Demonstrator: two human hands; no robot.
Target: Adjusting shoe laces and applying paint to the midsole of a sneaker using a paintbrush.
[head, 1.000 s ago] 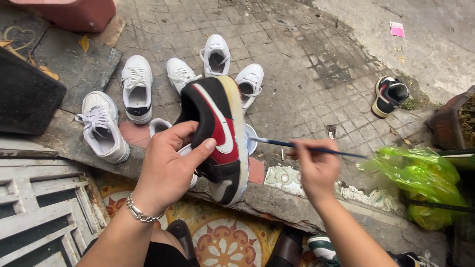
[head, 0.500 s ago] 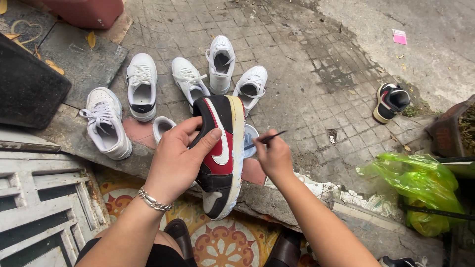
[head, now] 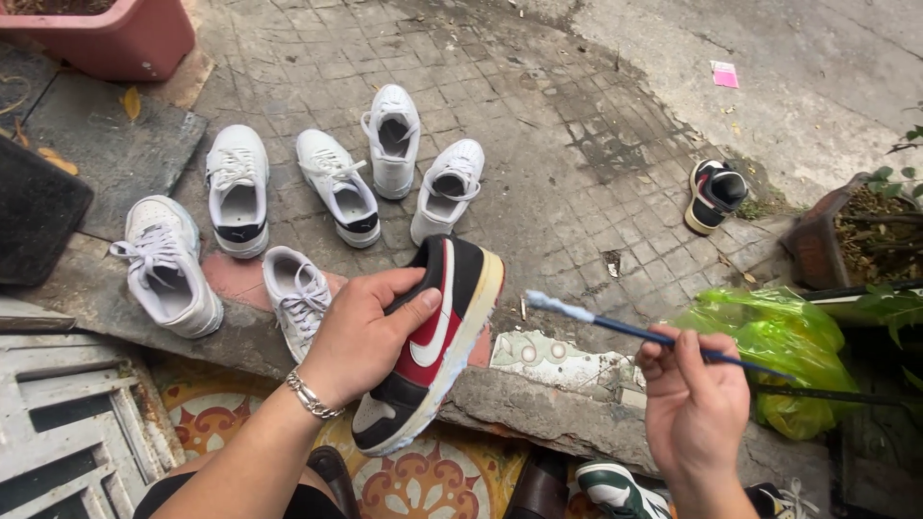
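Head view, starting nearest me: my left hand point(head: 361, 332) sits at lower centre, fingers wrapped round the upper of a black, red and white sneaker point(head: 431, 338), thumb pressed on its side panel. I judge I grip it this way to turn the cream midsole edge up and to the right, where the other hand can reach it. The shoe's long axis runs diagonally, from lower left to upper right of centre; I cannot tell for sure which end is the toe, though the grey-patched lower end looks like it. It hangs in the air above the cracked kerb point(head: 567, 423), not resting on anything.

At lower right, my right hand point(head: 694, 404) pinches a thin blue brush point(head: 654, 336) between fingers and thumb, pen-fashion. Its white-loaded tip points left toward the midsole, near it but apart, with a clear gap between. The handle trails off right over a green bag point(head: 784, 336).

Below the kerb, at the bottom edge, a green and white shoe point(head: 615, 488) peeks in.

Farther out, on the paving in the upper left half, six white sneakers point(head: 332, 187) stand loosely grouped, openings up; I take it they are laid out in the open. One dark sneaker point(head: 716, 195) sits alone at upper right, and a pink planter point(head: 115, 43) fills the upper left corner.
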